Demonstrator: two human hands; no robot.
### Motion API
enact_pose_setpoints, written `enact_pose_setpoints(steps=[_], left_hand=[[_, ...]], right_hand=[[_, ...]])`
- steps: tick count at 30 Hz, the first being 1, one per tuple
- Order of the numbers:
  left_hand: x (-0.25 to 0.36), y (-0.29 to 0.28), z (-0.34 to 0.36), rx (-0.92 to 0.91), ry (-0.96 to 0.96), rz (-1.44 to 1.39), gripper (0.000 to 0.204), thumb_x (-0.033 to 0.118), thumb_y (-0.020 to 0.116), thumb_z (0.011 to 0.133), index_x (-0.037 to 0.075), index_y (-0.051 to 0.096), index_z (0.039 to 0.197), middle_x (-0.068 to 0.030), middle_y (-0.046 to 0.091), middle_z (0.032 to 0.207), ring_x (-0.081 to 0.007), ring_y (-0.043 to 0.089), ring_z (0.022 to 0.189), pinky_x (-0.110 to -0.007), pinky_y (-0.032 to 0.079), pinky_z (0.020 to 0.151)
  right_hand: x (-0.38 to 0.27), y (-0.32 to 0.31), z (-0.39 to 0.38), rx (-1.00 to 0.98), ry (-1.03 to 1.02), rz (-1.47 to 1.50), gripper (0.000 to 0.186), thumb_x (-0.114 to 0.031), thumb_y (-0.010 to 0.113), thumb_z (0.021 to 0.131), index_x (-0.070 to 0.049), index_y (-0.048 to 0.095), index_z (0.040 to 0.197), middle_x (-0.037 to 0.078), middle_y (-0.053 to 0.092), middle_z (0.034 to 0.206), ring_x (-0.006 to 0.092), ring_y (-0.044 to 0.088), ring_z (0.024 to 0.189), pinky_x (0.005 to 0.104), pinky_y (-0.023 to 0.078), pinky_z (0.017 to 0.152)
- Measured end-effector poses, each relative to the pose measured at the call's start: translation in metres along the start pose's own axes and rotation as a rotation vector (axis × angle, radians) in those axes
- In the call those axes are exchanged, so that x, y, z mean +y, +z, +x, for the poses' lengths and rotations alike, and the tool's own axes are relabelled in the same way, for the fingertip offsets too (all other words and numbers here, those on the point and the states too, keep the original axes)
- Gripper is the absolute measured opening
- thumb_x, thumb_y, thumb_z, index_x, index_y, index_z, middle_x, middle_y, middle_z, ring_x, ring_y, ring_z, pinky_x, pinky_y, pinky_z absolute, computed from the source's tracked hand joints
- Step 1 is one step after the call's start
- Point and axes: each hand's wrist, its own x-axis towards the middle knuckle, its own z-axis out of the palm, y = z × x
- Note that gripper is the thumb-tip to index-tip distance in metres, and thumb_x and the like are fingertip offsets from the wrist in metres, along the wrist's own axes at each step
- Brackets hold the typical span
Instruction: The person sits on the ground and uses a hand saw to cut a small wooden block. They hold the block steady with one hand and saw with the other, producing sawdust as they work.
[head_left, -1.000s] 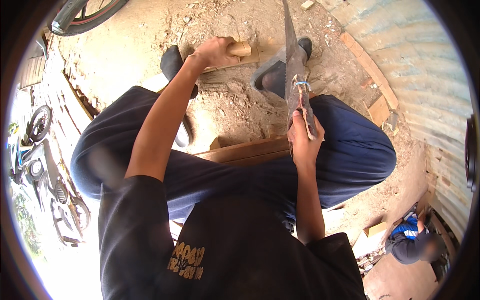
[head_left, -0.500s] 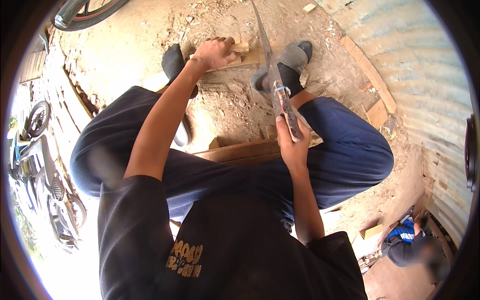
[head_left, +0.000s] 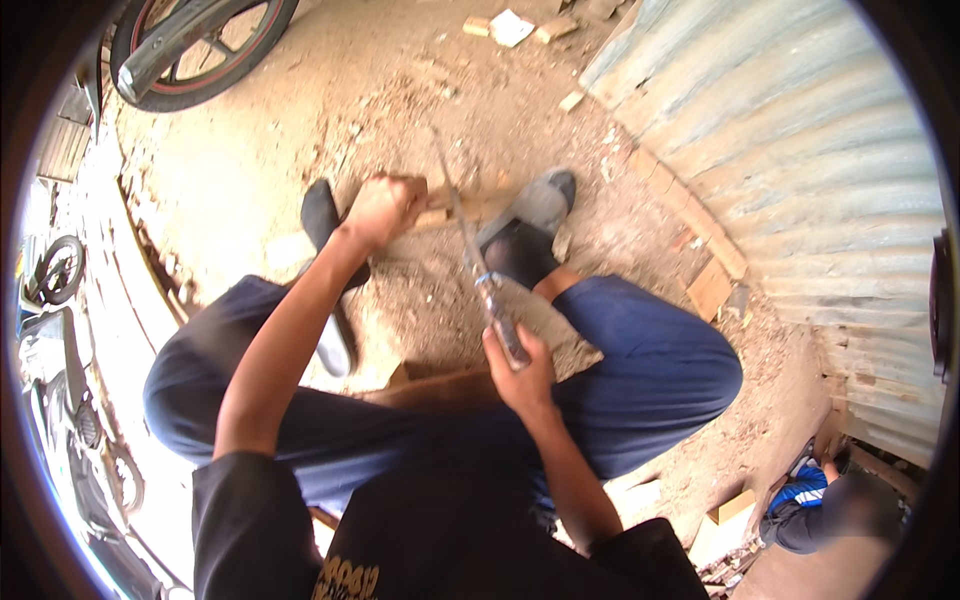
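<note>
My right hand (head_left: 522, 372) is wrapped round the dark, worn handle of a machete (head_left: 470, 240), which has a pale blue binding where handle meets blade. Its long, narrow blade points away from me, tip upward, and is smeared by motion. My left hand (head_left: 388, 208) is closed at the left end of a piece of wood (head_left: 432, 217) lying between my feet; the fingers partly hide that end. The blade passes in front of the wood, just right of my left hand. Whether blade and wood touch, I cannot tell.
Beyond my right foot (head_left: 545, 212) rises a corrugated metal wall (head_left: 780, 170), with bricks (head_left: 690, 205) along its base. A motorcycle wheel (head_left: 200, 60) stands at far left. A wooden beam (head_left: 440, 390) lies near my legs. Another person (head_left: 810, 510) sits at lower right.
The view has shifted, so hands and feet sit lower in it. My left hand has curled from spread fingers into a tighter grip. The machete leans further left, its blade nearer that hand.
</note>
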Motion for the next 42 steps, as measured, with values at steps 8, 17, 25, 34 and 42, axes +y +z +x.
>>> enact_pose_setpoints(steps=[8,17,25,34,42], left_hand=[[0.195,-0.144,-0.097,-0.992,0.541,-1.159,0.020,0.007,0.057,0.085,-0.001,0.053,0.103,-0.0175,0.058,0.065,-0.0374,0.060,0.063,-0.045,0.047,0.058],[0.250,-0.161,-0.177,-0.781,0.681,-2.102,0.033,0.025,0.055,0.097,0.000,0.056,0.074,-0.0176,0.060,0.072,-0.0322,0.059,0.063,-0.042,0.044,0.056],[0.238,-0.181,-0.159,-0.966,0.764,-1.455,0.043,0.041,0.058,0.094,0.000,0.056,0.078,-0.0167,0.061,0.074,-0.0353,0.062,0.067,-0.041,0.048,0.059],[0.253,-0.178,-0.159,-0.947,0.758,-1.677,0.039,0.037,0.058,0.092,-0.002,0.059,0.085,-0.0153,0.062,0.074,-0.0303,0.061,0.065,-0.038,0.048,0.058],[0.242,-0.174,-0.151,-0.932,0.638,-1.757,0.035,0.030,0.057,0.092,-0.005,0.061,0.090,-0.0138,0.063,0.072,-0.0249,0.060,0.061,-0.035,0.046,0.055]], right_hand=[[0.007,-0.003,0.004,0.036,-0.053,0.034,0.014,-0.015,0.065,0.090,-0.001,0.065,0.090,0.006,0.057,0.065,0.0131,0.054,0.060,0.0309,0.043,0.057],[0.012,0.006,0.014,-0.038,-0.040,0.126,0.015,-0.012,0.063,0.091,0.002,0.061,0.085,0.003,0.052,0.061,0.0096,0.047,0.056,0.0312,0.039,0.052],[0.011,0.002,0.008,-0.002,-0.063,0.096,0.019,-0.012,0.063,0.089,0.001,0.058,0.077,0.009,0.053,0.059,0.0137,0.050,0.055,0.0334,0.041,0.053],[0.014,0.008,0.014,0.033,-0.145,0.098,0.020,-0.012,0.063,0.089,0.001,0.056,0.076,0.008,0.052,0.059,0.0125,0.048,0.055,0.0333,0.040,0.053],[0.020,0.003,0.010,0.053,-0.014,0.121,0.018,-0.014,0.066,0.088,0.000,0.060,0.077,0.008,0.056,0.059,0.0118,0.054,0.055,0.0317,0.042,0.054]])
